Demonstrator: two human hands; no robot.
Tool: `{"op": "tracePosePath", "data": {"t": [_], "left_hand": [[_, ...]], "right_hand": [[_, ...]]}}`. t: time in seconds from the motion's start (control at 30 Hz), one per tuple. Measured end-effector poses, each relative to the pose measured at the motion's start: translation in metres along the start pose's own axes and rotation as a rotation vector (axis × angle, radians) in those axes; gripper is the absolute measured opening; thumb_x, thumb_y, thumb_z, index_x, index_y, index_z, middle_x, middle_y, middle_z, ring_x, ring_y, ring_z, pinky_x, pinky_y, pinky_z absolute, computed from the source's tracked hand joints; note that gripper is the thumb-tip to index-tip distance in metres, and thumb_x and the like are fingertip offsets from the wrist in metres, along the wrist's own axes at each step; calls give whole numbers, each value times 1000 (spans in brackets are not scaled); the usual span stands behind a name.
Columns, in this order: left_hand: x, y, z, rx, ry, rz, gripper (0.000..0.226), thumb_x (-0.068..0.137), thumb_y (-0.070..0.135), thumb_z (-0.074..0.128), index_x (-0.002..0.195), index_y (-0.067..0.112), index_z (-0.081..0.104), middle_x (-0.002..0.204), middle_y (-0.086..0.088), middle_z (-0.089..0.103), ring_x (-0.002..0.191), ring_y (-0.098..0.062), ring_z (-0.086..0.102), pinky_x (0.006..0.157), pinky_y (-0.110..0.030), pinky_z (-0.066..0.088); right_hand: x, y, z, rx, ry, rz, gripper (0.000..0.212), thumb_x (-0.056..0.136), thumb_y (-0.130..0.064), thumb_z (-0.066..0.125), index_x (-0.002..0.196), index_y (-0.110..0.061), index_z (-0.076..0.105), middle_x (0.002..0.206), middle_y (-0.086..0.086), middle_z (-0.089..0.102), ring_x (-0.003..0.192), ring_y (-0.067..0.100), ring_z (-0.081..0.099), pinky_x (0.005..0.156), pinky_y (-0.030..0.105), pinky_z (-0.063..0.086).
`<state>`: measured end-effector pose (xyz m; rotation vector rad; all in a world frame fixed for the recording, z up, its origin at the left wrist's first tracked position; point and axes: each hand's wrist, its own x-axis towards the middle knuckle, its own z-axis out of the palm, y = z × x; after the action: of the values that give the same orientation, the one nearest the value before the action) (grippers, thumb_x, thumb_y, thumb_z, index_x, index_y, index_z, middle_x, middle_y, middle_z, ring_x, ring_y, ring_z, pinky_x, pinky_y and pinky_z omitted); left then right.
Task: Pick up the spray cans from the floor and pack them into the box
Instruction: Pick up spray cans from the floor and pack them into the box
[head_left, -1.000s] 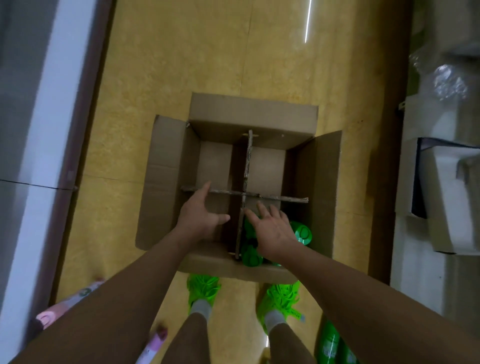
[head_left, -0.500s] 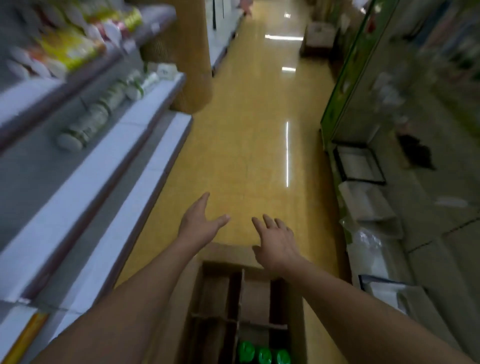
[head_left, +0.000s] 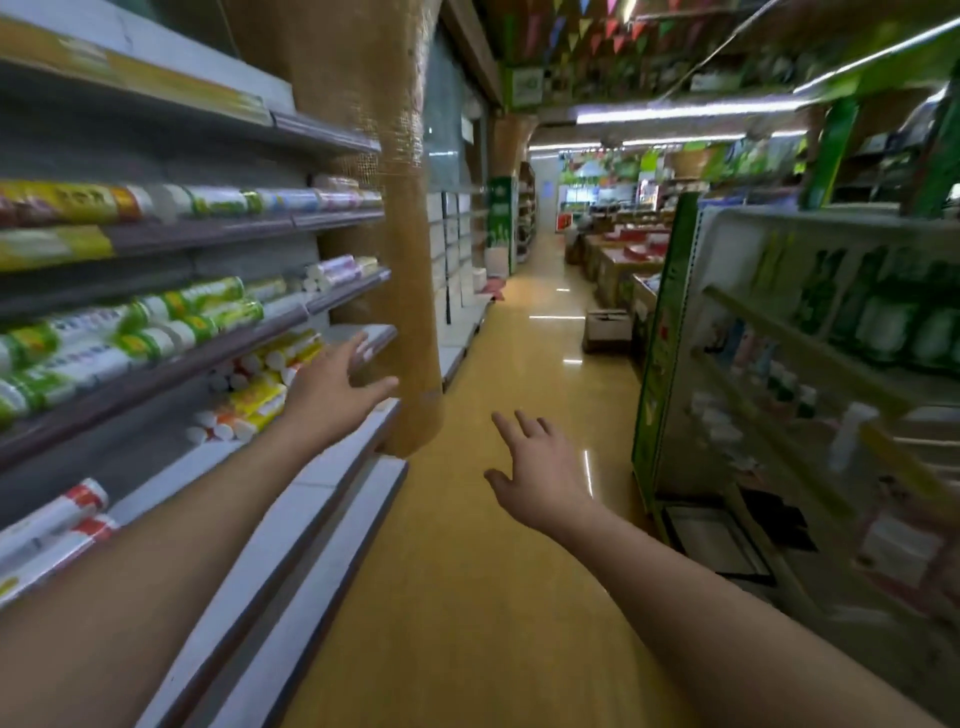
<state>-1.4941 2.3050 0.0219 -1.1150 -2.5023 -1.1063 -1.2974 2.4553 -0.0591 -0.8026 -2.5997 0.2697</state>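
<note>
On the far left I see the shelves (head_left: 218, 332), stacked with rolled and tubed goods in green, yellow and white, their lower white ledges running along the near left of the aisle. My left hand (head_left: 332, 387) is out in front of those shelves, fingers spread and straight, holding nothing and touching nothing that I can make out. Just right of it stands a pillar (head_left: 379, 208) wrapped in brown mesh, and past that the yellow floor (head_left: 467, 597) runs away down the aisle. My right hand (head_left: 540, 467) hangs over that floor, near the middle, also spread wide and empty. Further right and far off sits a small carton (head_left: 605, 330) on the floor, and on the right a green-edged rack (head_left: 810, 364) with bottles, blurred. Neither the box I am packing nor any spray can shows from here; the camera looks down the aisle, not at my feet, so I cannot say where they lie or how full the box is. I judge I am between picks: both hands free, nothing in transit. The next move calls for tipping the view down to find the cans on the floor, then reaching with a free hand, closing round one can's body and carrying it upright to an open cell of the box.
</note>
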Motion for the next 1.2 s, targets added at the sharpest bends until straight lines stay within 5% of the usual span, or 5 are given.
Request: {"op": "tracePosePath", "data": {"t": [0.23, 0.53, 0.93, 1.2], "left_hand": [[48, 59, -6, 8, -80, 163, 79, 84, 47, 73, 152, 27, 36, 154, -5, 41, 136, -28, 44, 107, -44, 42], [30, 152, 76, -51, -412, 562, 76, 86, 47, 70, 152, 27, 37, 155, -2, 41, 141, -25, 39, 113, -41, 36], [-191, 250, 182, -200, -902, 1006, 73, 90, 48, 65, 152, 28, 33, 155, 4, 39, 141, -17, 38, 112, -34, 35], [-391, 220, 235, -304, -1234, 938, 70, 92, 49, 63, 153, 33, 31, 158, 5, 33, 144, -18, 32, 114, -38, 33]], "right_hand": [[-6, 5, -58, -62, 148, 126, 76, 95, -47, 57, 157, -35, 15, 165, 2, 18, 151, 30, 16, 121, 48, 22], [-101, 47, -90, -61, 288, 510, 78, 93, -49, 57, 157, -39, 14, 165, -3, 17, 152, 25, 12, 123, 49, 17], [-332, 68, -72, -191, 312, 1064, 75, 95, -48, 55, 157, -33, 17, 164, -1, 21, 149, 27, 18, 121, 47, 22], [-522, 71, -30, -129, 190, 1441, 73, 94, -49, 54, 157, -33, 19, 164, 0, 22, 149, 28, 20, 120, 48, 24]]}}
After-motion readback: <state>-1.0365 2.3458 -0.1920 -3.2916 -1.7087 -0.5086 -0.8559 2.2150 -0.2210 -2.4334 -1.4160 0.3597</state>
